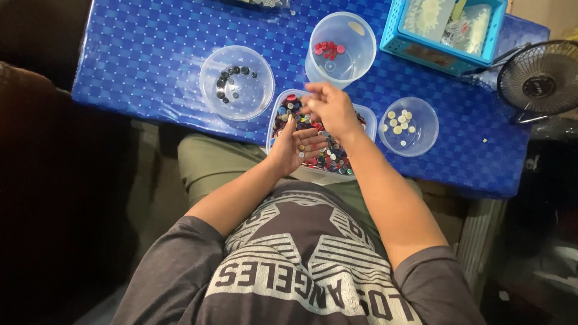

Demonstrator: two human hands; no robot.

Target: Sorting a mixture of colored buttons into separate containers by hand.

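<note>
A clear rectangular tub (369, 118) full of mixed coloured buttons stands at the near edge of the blue table. My left hand (293, 146) lies palm up over the tub with a few buttons resting in it. Just above it hovers my right hand (330, 109), fingers pinched together; whether a button is between them I cannot tell. Three clear round containers stand around the tub: one with black buttons (236, 82) to the left, a taller one with red buttons (341, 48) behind, and one with white buttons (408, 126) to the right.
A blue plastic basket (444, 30) with bags of small items sits at the back right. A small black fan (540, 78) stands at the table's right edge. The blue checked tablecloth (144, 54) covers the table. My lap is below the tub.
</note>
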